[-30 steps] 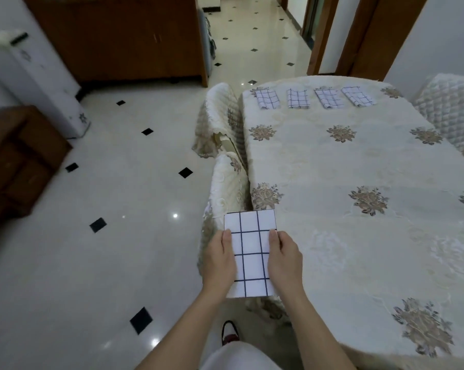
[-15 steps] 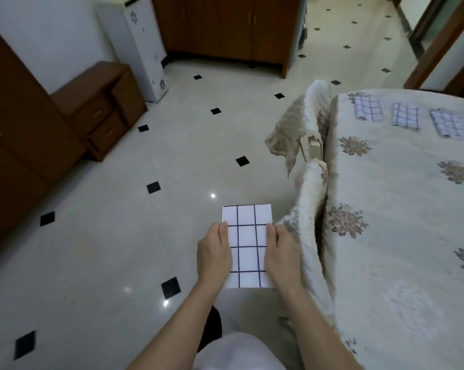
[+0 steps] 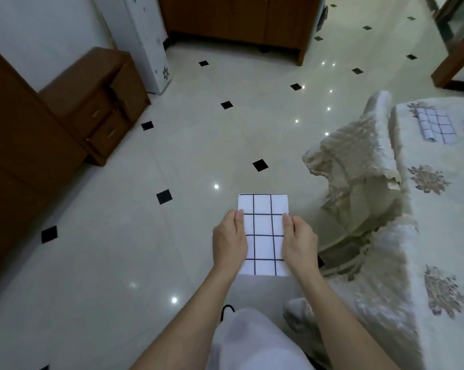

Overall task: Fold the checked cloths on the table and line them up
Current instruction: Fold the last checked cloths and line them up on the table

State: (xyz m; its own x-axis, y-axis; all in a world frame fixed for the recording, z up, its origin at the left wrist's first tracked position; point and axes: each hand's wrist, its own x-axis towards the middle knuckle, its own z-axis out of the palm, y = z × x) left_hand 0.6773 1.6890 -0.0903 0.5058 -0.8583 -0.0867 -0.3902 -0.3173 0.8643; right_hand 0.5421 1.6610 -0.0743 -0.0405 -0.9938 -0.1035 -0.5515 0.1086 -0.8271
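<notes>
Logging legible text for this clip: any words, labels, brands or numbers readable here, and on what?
None readable. The checked cloth held by the left hand and right hand bears only grid lines; the white unit shows flower decals, no lettering.

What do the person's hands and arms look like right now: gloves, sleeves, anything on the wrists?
Both the left hand and right hand are bare: no gloves, rings or watch visible. The forearms are uncovered, no sleeves in view. Below them shows a white garment.
</notes>
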